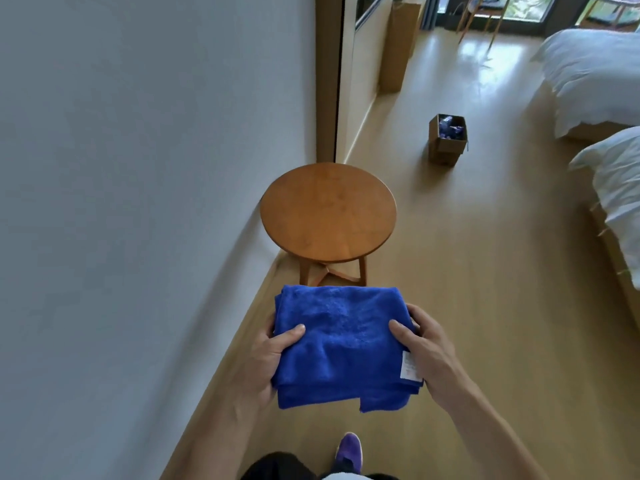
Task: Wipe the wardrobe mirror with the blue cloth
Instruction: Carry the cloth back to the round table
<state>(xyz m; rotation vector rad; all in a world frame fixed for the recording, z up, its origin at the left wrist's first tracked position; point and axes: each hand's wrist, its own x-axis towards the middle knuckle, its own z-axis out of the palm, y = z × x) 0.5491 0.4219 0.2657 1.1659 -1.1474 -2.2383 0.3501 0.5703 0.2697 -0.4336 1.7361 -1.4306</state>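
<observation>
A: Hands?
B: Both gripping. The left hand (268,351) holds the left edge of the cloth (343,344), thumb on top. The cloth is folded, lower centre of frame, below the round counter (327,211). The right hand (426,348) holds the right edge, by the white tag (410,370).
A: Further right?
B: A box (447,140) on the floor (485,271), upper right. A bed (595,71) at the far right.

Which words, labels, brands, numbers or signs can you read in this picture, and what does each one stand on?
No text here can be read.
White tag on the edge of the blue cloth: faint reddish print, too blurred to read.
Cardboard box on the floor: no lettering can be made out on it.
</observation>
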